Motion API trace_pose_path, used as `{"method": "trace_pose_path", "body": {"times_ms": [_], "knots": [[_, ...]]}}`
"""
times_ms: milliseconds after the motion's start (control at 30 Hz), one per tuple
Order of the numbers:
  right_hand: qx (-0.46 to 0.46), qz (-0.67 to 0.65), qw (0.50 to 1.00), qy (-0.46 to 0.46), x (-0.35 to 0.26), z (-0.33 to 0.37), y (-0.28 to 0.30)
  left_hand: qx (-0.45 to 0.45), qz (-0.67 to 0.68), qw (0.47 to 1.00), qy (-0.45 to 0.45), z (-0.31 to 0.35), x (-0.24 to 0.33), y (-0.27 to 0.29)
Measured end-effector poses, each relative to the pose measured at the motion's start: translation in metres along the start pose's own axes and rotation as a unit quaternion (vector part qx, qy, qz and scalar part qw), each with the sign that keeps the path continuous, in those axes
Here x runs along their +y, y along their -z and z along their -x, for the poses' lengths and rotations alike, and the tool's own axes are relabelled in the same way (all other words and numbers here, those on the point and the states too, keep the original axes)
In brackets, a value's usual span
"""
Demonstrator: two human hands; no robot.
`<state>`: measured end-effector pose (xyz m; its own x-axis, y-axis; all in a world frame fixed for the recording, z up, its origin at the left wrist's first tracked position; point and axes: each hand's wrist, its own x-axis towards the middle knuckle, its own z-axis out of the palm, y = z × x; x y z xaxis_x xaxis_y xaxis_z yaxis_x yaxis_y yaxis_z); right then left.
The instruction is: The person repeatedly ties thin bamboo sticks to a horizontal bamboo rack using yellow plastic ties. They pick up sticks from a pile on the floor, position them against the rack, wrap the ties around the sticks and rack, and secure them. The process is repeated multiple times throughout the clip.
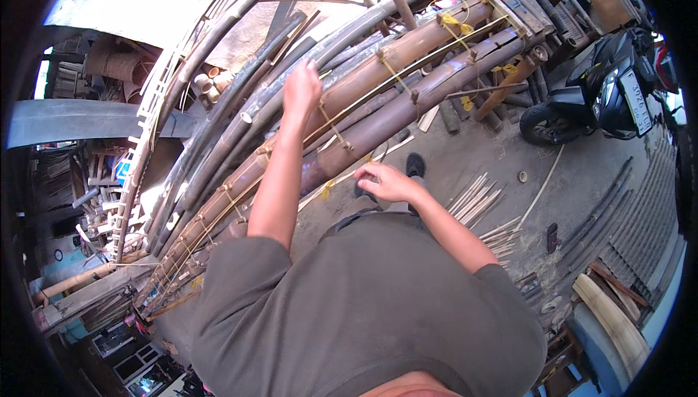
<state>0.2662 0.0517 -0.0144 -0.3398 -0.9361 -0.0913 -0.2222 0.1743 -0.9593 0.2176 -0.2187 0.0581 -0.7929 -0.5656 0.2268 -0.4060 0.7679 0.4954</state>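
Note:
My left hand (302, 90) is closed in a fist above the long bamboo frame, near its upper pole (396, 59); whatever it may hold is hidden. My right hand (389, 182) hovers lower, in front of my body, its fingers loosely bent and apart with nothing visible in them. Beside it runs the thicker lower bamboo pole (378, 131). Thin rods and small pegs (396, 75) tie the two poles together, and yellow cord (458, 26) is wrapped around them at the far right end.
Grey and dark poles (240, 124) lie behind the frame. A pile of thin split strips (476, 204) rests on the floor at my right. Further right stands a parked motorcycle (611, 91). Corrugated sheets (640, 201) and long dark strips (596, 204) lie near the right edge.

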Motion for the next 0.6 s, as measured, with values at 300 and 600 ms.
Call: {"method": "trace_pose_path", "body": {"times_ms": [300, 600], "knots": [[0.385, -0.327, 0.858, 0.092, -0.123, -0.134, -0.062, -0.076, 0.056, 0.995, 0.038, 0.125, -0.034, 0.009], [-0.028, -0.088, 0.996, 0.002, -0.077, -0.225, 0.051, -0.123, 0.031, 0.991, 0.045, 0.114, -0.038, 0.011]]}}
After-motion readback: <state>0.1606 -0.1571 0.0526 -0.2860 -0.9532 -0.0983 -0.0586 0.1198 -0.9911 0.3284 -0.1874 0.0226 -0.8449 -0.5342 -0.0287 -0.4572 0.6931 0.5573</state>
